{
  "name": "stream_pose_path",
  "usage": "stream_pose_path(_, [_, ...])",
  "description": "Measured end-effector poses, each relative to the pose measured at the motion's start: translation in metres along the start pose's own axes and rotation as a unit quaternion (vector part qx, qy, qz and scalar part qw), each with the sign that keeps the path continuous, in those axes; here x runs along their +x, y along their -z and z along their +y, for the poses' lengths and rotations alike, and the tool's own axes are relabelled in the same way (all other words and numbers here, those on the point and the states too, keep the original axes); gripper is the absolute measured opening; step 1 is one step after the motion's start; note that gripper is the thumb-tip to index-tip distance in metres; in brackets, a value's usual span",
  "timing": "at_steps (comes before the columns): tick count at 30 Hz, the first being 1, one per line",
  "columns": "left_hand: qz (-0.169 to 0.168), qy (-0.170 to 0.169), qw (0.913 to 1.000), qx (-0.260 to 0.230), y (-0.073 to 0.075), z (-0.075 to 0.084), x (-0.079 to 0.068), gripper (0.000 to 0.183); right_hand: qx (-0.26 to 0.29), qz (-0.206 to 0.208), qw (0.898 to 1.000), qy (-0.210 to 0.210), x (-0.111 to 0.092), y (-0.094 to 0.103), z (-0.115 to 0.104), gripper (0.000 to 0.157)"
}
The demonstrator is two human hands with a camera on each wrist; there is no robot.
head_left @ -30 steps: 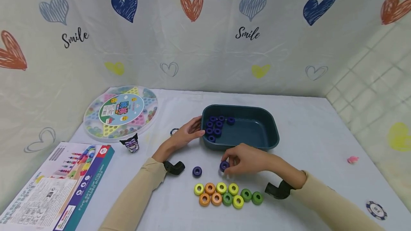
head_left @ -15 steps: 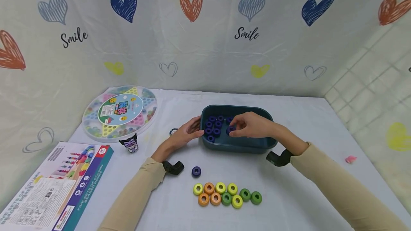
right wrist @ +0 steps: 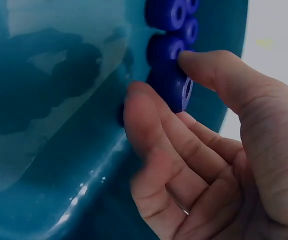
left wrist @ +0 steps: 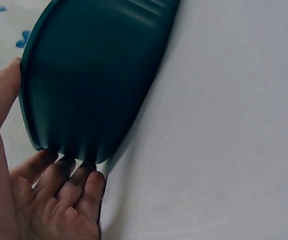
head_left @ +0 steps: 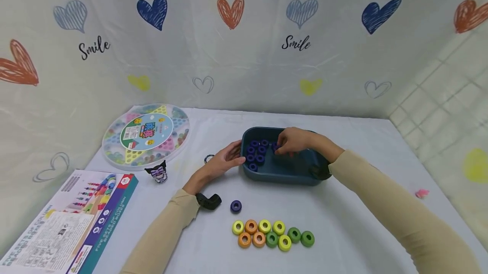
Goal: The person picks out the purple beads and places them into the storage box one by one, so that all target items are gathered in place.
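Note:
A dark teal plastic tub (head_left: 282, 178) stands at the table's middle with several purple ring beads (head_left: 260, 158) clustered at its left end. My left hand (head_left: 225, 159) rests against the tub's left end; in the left wrist view its fingertips touch the end wall (left wrist: 73, 135) and the thumb lies along the rim. Inside the tub, my right hand (head_left: 298, 139) pinches a purple bead (right wrist: 171, 90) between thumb and fingers, beside the other beads. One more purple bead (head_left: 236, 206) lies on the table in front of the tub.
Yellow, orange and green beads (head_left: 272, 239) lie in two rows nearer the front. At left are a bead-set box (head_left: 65, 223), a small cartoon figure (head_left: 158, 172) and a round Chinese checkers set (head_left: 146, 134). A pink trinket (head_left: 421, 193) lies far right.
My right hand has carried a purple bead from the table in front of the tub up into it, close to the other purple beads. The left hand has stayed at the tub's end.

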State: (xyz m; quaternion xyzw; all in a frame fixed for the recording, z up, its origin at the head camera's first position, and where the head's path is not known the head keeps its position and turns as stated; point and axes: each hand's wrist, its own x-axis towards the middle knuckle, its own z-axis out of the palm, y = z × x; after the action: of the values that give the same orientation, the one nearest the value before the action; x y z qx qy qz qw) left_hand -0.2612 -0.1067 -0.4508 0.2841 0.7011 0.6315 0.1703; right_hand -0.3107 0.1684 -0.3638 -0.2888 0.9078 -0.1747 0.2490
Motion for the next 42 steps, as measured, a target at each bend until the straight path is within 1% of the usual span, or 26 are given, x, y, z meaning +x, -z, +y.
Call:
stream_pose_path(3, [-0.003,0.0,1.0,0.003,-0.003,0.009,-0.002,0.066,0.004,-0.034,0.999,-0.012,0.003,-0.001,0.002,0.034])
stream_pose_path(6, [-0.004,0.003,0.9999,0.013,-0.005,0.013,-0.003,0.066,0.015,-0.055,0.998,-0.029,0.004,-0.002,0.001,0.03])
stream_pose_path(7, [-0.006,0.003,0.9999,0.015,-0.005,0.014,-0.003,0.066,0.021,-0.058,0.997,-0.041,0.005,-0.002,0.001,0.029])
stream_pose_path(10, [-0.009,0.004,0.9998,0.019,-0.004,0.016,-0.003,0.066,0.034,-0.062,0.995,-0.07,0.006,-0.003,0.001,0.026])
stream_pose_path(12, [-0.01,0.003,0.9998,0.017,-0.004,0.016,-0.002,0.065,0.036,-0.06,0.994,-0.08,0.008,-0.004,0.002,0.025])
stream_pose_path(17, [-0.01,0.003,0.9999,0.009,-0.004,0.015,-0.002,0.065,0.053,-0.053,0.993,-0.091,0.009,-0.006,0.003,0.027])
stream_pose_path(21, [-0.006,0.009,0.9999,0.008,-0.004,0.013,-0.004,0.065,0.067,-0.044,0.992,-0.094,0.009,-0.007,0.001,0.027])
stream_pose_path(28, [-0.006,0.009,0.9998,0.014,-0.005,0.012,-0.004,0.064,0.05,-0.028,0.994,-0.089,0.01,-0.008,0.002,0.026])
stream_pose_path(30, [-0.005,0.009,0.9998,0.015,-0.005,0.013,-0.004,0.064,0.054,-0.028,0.994,-0.088,0.009,-0.008,0.002,0.026])
stream_pose_path(35, [-0.004,0.01,0.9998,0.016,-0.005,0.014,-0.004,0.064,0.042,-0.025,0.996,-0.076,0.005,-0.005,-0.001,0.03])
stream_pose_path(38, [-0.002,0.01,0.9999,0.014,-0.004,0.013,-0.004,0.064,0.019,0.002,0.998,-0.059,0.0,-0.002,-0.009,0.031])
stream_pose_path(40, [-0.001,0.007,0.9999,0.011,-0.003,0.01,-0.003,0.064,0.002,0.032,0.999,-0.041,-0.006,-0.002,-0.019,0.028])
stream_pose_path(42, [0.003,0.005,0.9999,0.012,-0.001,0.004,-0.002,0.064,-0.025,0.069,0.997,-0.012,-0.013,-0.004,-0.033,0.025])
